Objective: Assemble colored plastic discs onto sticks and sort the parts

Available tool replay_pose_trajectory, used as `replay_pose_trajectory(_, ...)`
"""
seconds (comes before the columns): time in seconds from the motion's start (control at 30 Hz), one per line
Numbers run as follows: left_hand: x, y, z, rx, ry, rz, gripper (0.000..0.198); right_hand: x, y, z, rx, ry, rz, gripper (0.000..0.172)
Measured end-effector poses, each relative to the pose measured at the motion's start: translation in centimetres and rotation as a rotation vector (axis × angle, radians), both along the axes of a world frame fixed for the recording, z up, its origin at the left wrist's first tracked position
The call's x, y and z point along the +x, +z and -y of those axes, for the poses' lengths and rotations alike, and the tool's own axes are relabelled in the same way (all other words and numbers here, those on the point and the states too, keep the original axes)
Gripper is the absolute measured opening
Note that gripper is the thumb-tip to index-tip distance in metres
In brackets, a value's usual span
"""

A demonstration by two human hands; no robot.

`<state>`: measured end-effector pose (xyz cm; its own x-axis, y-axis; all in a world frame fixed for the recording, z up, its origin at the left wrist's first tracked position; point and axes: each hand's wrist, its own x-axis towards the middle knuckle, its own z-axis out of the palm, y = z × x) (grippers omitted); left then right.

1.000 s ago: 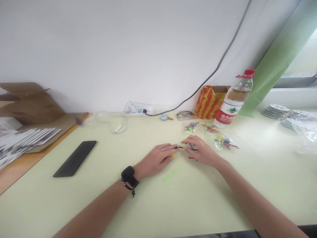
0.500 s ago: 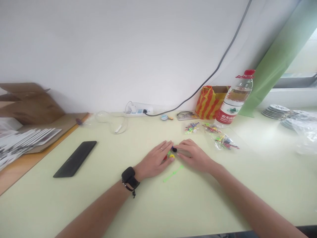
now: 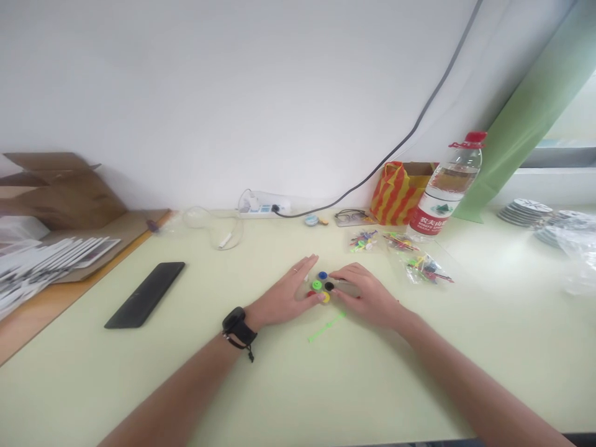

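My left hand (image 3: pixel 283 297) lies over the table with its fingers stretched out and thumb apart. Its thumb tip touches or nearly touches a small yellow disc (image 3: pixel 326 298), and a red disc (image 3: pixel 311 294) is partly covered beside it. Between my two hands sit a green disc (image 3: pixel 316 285), a blue disc (image 3: pixel 323 275) and a black disc (image 3: pixel 329 286). My right hand (image 3: pixel 365 294) rests opposite, thumb and index finger apart at the black disc's right side; its other fingers curl underneath, partly hidden. In front of both hands lies a thin bright green plastic strip (image 3: pixel 327 326).
Bags of small coloured parts (image 3: pixel 427 268) lie at the right, before a water bottle (image 3: pixel 442 192) and a striped bag (image 3: pixel 399 192). A power strip (image 3: pixel 263 206) stands by the wall. Further left are a black flat case (image 3: pixel 145 295) and a cardboard box (image 3: pixel 69 192).
My left hand has drawn back to the left and spread its thumb, uncovering the blue and green discs. My right hand has stayed almost in place by the black disc.
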<state>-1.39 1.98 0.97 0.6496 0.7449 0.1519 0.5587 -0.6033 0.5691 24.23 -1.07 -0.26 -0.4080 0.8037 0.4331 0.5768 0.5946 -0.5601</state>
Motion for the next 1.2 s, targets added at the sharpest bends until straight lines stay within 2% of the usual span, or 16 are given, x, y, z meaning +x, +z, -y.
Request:
replay_pose_trajectory(0.2,-1.8,0.2,-0.7,-0.026,-0.026,-0.133,0.090,0.4,-0.1,0.2,-0.016,0.018,0.056,0.043)
replay_pose_trajectory(0.37,-1.3,0.4,-0.4,0.011,-0.087,-0.141,0.080,-0.2,-0.8,0.1,-0.023,0.025,0.132,0.046)
replay_pose_trajectory(0.5,-1.2,0.3,-0.4,0.015,-0.094,-0.120,0.077,-0.3,-0.6,0.2,-0.024,0.035,0.123,0.045)
replay_pose_trajectory(0.57,-1.3,0.3,-0.5,0.007,-0.045,-0.099,0.080,-0.2,-0.4,0.2,-0.019,0.020,0.093,0.041)
replay_pose_trajectory(0.63,-1.4,0.3,-0.7,0.000,-0.006,-0.076,0.080,-0.1,-0.3,0.1,-0.015,-0.002,0.063,0.030)
replay_pose_trajectory(0.73,-1.3,0.5,-0.8,0.008,0.005,-0.050,0.071,-0.1,-0.6,-0.3,-0.012,-0.025,0.042,0.012)
replay_pose_trajectory(0.8,-1.2,0.6,-0.9,0.023,0.002,-0.029,0.064,-0.1,-1.1,-0.7,-0.010,-0.029,0.044,0.009)
replay_pose_trajectory(0.97,-1.2,0.7,-0.9,0.044,-0.011,0.012,0.055,-0.2,-1.7,-1.1,0.008,-0.044,0.051,0.017)
replay_pose_trajectory(1.1,-1.4,0.8,-0.9,0.035,-0.023,0.034,0.051,-0.4,-0.9,-0.5,0.000,-0.033,0.046,0.019)
replay_pose_trajectory(1.2,-1.4,0.9,-0.9,0.025,-0.035,0.052,0.052,-0.6,-0.2,0.0,-0.006,-0.029,0.071,0.031)
